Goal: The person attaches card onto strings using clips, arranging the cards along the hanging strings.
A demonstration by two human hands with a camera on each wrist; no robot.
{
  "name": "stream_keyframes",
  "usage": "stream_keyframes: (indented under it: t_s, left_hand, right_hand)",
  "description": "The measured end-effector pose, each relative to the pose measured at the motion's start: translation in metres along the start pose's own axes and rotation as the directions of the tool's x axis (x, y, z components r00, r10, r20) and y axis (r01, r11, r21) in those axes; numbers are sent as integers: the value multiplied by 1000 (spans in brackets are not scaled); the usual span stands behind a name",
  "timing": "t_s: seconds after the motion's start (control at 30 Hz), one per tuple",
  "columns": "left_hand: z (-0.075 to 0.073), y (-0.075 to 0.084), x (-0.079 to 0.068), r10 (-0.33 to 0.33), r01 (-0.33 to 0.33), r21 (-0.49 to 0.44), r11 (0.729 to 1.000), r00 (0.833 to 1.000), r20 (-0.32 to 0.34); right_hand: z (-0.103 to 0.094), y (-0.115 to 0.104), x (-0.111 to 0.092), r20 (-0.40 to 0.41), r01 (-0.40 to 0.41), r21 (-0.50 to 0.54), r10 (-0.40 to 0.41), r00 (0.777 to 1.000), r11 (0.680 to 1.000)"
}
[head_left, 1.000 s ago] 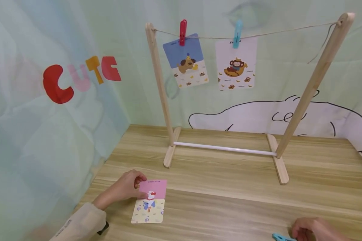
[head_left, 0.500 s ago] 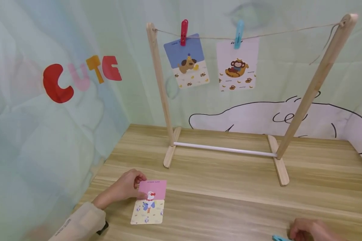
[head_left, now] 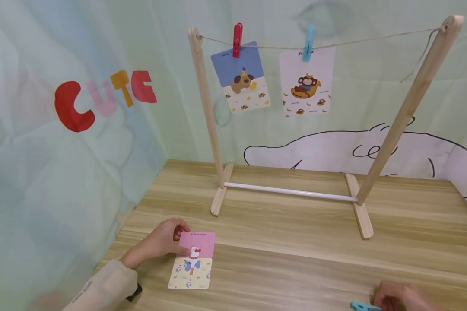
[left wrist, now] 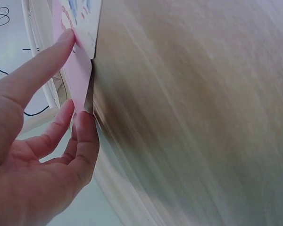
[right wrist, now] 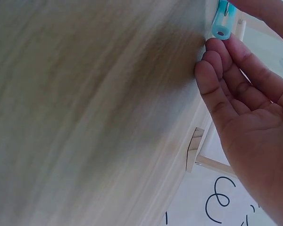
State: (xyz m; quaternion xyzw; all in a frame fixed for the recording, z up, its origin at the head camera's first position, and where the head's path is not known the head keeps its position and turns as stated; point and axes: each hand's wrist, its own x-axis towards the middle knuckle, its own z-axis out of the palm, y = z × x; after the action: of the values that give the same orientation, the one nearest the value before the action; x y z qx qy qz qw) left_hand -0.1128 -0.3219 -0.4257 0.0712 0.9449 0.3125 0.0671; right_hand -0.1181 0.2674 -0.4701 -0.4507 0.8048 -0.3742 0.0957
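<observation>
At the table's left, a pink and yellow picture card [head_left: 203, 245] lies with a small white figure wearing a red bow on it. My left hand [head_left: 161, 239] holds this card by its far-left part. In the left wrist view, the thumb [left wrist: 61, 44] presses on the card's face while the fingertips [left wrist: 87, 122] meet its edge. Low at the right of the head view is my right hand [head_left: 402, 296], by a light-blue clothespin [head_left: 361, 306]. The right wrist view has the clothespin [right wrist: 222, 23] pinched between thumb and index finger, close over the table, the other fingers curled below.
A wooden stand [head_left: 410, 108] with a string [head_left: 357, 42] rises at the back. A red clothespin [head_left: 237, 41] holds a dog card [head_left: 241, 93] on it, and a blue clothespin [head_left: 308, 43] holds a monkey card [head_left: 306, 103]. A white bar [head_left: 291, 191] joins the feet.
Both hands stay nearly still, the left on the card and the right at the clothespin. The view shifts very slightly.
</observation>
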Motion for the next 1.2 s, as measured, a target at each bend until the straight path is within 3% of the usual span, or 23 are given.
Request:
stream_keyframes:
  t_s: [0.2, 0.43, 0.53, 0.67, 0.87, 1.2]
  left_hand:
    - [1, -2, 3, -12, 13, -46, 999, 1000, 4]
    - [1, -3, 8, -46, 46, -78, 996, 999, 8]
    - [1, -2, 8, -53, 53, -93, 994, 999, 4]
    - [0, -4, 7, -80, 79, -126, 989, 997, -3]
    - [-3, -11, 9, -110, 109, -221, 969, 994, 7]
    - [-7, -14, 6, -184, 176, -316, 932, 983, 3]
  right_hand:
    - [-3, 0, -1, 46, -53, 67, 50, 998, 996]
    - [-4, 1, -1, -46, 14, 77, -11, 999, 997]
    - [-5, 5, -1, -44, 26, 127, -21, 999, 992]
    - [-7, 9, 0, -41, 102, 199, -96, 995, 975]
    - [-15, 1, 0, 48, -56, 315, 43, 998, 947]
    - [-17, -2, 0, 63, -83, 363, 65, 996, 928]
